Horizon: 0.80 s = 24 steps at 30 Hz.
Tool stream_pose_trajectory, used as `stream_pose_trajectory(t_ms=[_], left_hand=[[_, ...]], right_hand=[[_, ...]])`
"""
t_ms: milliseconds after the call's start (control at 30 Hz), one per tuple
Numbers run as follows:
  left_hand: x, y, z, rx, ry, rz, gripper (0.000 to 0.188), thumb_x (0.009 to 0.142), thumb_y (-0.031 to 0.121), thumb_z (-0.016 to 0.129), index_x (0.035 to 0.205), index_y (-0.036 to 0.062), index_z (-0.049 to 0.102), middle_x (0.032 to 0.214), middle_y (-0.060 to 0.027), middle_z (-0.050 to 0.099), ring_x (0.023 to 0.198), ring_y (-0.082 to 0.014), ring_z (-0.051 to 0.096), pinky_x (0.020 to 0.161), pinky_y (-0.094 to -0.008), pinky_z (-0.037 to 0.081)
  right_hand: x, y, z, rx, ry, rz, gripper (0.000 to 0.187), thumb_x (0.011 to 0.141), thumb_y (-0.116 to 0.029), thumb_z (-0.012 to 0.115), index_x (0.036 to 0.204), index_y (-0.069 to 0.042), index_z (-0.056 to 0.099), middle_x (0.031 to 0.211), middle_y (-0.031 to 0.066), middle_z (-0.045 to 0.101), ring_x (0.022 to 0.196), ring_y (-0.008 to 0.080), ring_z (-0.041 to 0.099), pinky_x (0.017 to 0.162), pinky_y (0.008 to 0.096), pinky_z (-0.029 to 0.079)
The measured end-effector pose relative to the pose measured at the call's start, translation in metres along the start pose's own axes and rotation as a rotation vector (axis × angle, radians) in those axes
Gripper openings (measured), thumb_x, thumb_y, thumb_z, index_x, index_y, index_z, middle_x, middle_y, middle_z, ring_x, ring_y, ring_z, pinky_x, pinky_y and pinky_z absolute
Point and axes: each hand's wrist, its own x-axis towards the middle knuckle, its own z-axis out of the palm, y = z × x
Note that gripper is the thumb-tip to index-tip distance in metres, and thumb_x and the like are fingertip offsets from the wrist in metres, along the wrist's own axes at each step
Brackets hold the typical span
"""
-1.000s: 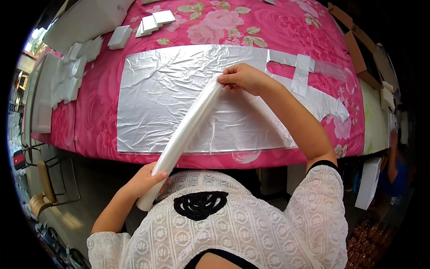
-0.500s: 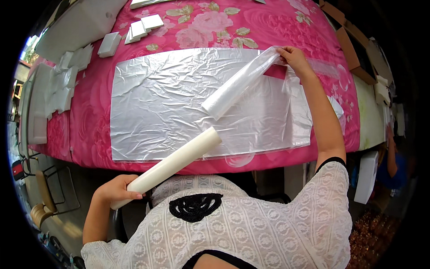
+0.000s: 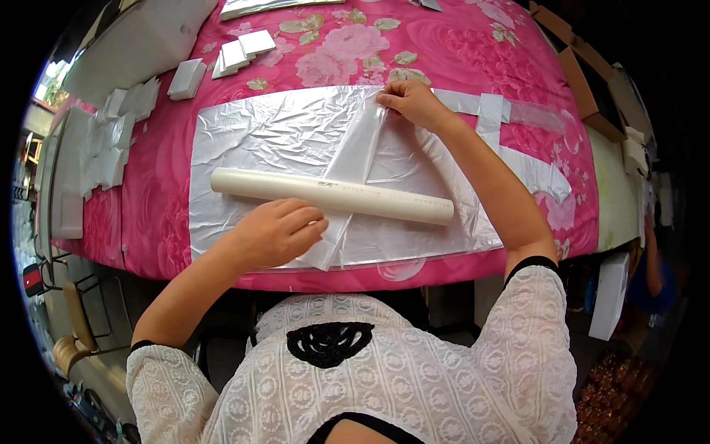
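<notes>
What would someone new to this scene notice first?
Probably the bright pink floral cloth, spread widely across the view, with a wrinkled silvery sheet on its near half. Then the long white tube over that sheet, just beyond the left hand, and the pale film pinched by the right hand farther back.

White packets lie fanned at upper left, an open cardboard box sits at upper right, and a tan metal-framed chair stands at lower left.
</notes>
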Motion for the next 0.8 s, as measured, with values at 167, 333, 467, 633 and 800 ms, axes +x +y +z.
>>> stream_pose_trajectory(t_ms=[167,333,467,633,800], left_hand=[[0.004,0.017,0.03,-0.024,-0.146,-0.14,0.066,0.079,0.043,0.057,0.125,-0.0027,0.046,0.133,-0.0192,0.042,0.127,-0.0321,0.038,0.106,-0.0426,0.029],[-0.005,0.027,0.039,-0.045,-0.281,-0.159,0.081,0.084,0.059,0.043,0.136,-0.0019,0.034,0.145,-0.0214,0.028,0.136,-0.0338,0.025,0.111,-0.0449,0.019],[-0.005,0.038,0.044,-0.023,-0.243,-0.189,0.083,0.082,0.064,0.041,0.136,0.0011,0.036,0.144,-0.0233,0.029,0.135,-0.0368,0.025,0.11,-0.046,0.018],[-0.002,0.048,0.052,0.001,-0.199,-0.207,0.084,0.081,0.065,0.043,0.135,0.0015,0.038,0.142,-0.0264,0.03,0.134,-0.039,0.026,0.109,-0.0476,0.019],[-0.001,0.051,0.048,0.007,-0.228,-0.224,0.084,0.081,0.064,0.042,0.136,0.0008,0.036,0.144,-0.025,0.027,0.136,-0.0365,0.024,0.11,-0.0458,0.019]], right_hand=[[0.003,0.002,-0.001,0.069,-0.021,0.013,0.017,0.086,-0.02,0.063,0.088,-0.003,0.066,0.07,-0.002,0.059,0.061,0.0046,0.053,0.058,0.0206,0.044],[0.0,0.006,0.001,-0.1,0.27,-0.114,0.021,0.081,-0.018,0.063,0.092,0.0,0.066,0.078,0.01,0.065,0.074,0.0169,0.061,0.069,0.0302,0.048],[-0.053,-0.031,0.025,-0.276,0.294,-0.263,0.03,0.08,-0.021,0.063,0.103,-0.002,0.063,0.102,0.0164,0.059,0.088,0.0285,0.059,0.08,0.0355,0.047],[-0.142,-0.035,0.085,-0.534,0.108,-0.52,0.048,0.078,-0.019,0.067,0.123,-0.009,0.053,0.114,0.0123,0.055,0.102,0.0317,0.054,0.087,0.0395,0.044],[-0.168,-0.034,0.084,-0.626,0.155,-0.404,0.05,0.076,-0.01,0.064,0.125,-0.008,0.053,0.112,0.0117,0.058,0.098,0.0303,0.055,0.084,0.0394,0.045]])
